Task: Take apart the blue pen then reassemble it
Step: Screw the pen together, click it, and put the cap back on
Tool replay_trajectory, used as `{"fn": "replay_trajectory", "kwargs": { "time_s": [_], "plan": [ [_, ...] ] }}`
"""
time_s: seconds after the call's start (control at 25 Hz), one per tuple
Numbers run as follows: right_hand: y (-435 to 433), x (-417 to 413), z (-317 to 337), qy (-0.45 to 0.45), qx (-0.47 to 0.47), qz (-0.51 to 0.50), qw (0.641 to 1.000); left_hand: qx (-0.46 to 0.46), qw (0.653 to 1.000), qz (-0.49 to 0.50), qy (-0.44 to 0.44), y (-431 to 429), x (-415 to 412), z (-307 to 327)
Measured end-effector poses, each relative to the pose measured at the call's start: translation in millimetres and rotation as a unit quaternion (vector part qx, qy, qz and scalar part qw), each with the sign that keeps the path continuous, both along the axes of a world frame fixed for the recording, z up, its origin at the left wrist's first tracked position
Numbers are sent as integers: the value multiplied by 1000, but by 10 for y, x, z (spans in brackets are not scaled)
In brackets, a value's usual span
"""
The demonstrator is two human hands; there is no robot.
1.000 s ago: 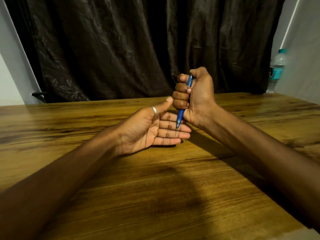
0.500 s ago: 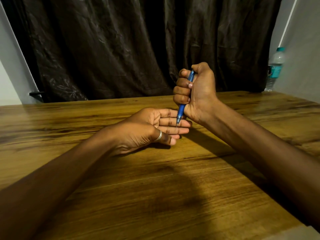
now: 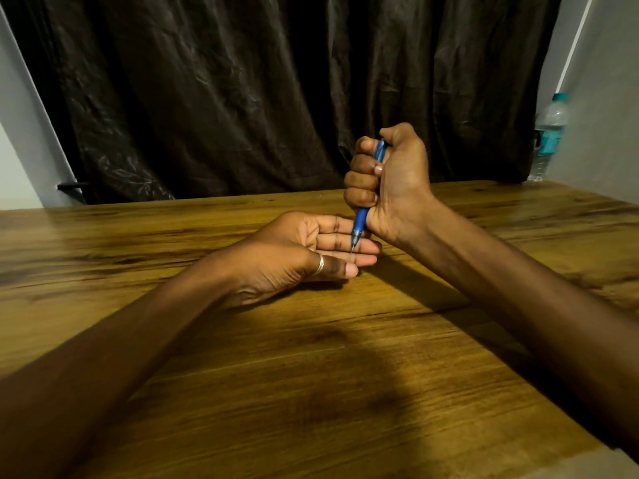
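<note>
My right hand [image 3: 394, 184] is clenched in a fist around the blue pen [image 3: 359, 223], which stands nearly upright with its tip pointing down. Only the lower barrel and a bit of the blue top by my thumb show; the rest is hidden in the fist. The thin tip touches the fingers of my left hand [image 3: 294, 257]. That hand lies palm up on the wooden table [image 3: 311, 375], fingers straight, the thumb with a silver ring folded across them. It holds nothing.
A plastic water bottle [image 3: 549, 133] with a teal label stands at the table's far right corner by the wall. A dark curtain [image 3: 276, 91] hangs behind the far edge.
My left thumb has folded down over the fingers from its raised position. The right fist with the pen has stayed almost in place, tip still on the left fingers.
</note>
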State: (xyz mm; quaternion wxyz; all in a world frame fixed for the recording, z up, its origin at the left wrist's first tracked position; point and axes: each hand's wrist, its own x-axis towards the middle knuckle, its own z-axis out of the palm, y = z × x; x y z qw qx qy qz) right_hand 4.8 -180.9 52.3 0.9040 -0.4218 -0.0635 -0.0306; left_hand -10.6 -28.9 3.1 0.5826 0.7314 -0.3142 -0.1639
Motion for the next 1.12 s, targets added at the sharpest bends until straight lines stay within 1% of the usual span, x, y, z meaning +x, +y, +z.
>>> {"fn": "replay_trajectory", "kwargs": {
  "time_s": [0.2,0.32,0.4,0.6,0.76,0.8,0.88,1.0,1.12],
  "plan": [
    [10,6,-17,5,-11,-3,1000,-9,1000,0,9,3,-5,-7],
    [32,6,-25,3,-18,-6,1000,-25,998,17,63,-16,-47,19],
    [37,11,-26,1,-18,-5,1000,-37,996,28,80,-38,-73,34],
    [26,12,-15,6,-11,4,1000,-34,996,29,82,-45,-118,87],
    [35,32,-35,8,-18,24,1000,-35,992,102,59,-95,-138,105],
    [41,33,-46,7,-37,19,999,-40,990,123,55,-112,-127,97],
    [55,52,-70,0,-123,-10,992,-52,984,162,47,-110,-95,86],
    [86,101,-103,-6,-252,-51,966,-51,975,216,30,-40,-12,81],
    [96,141,-163,-12,-337,-73,938,-25,968,249,21,28,65,36]
  ]
}}
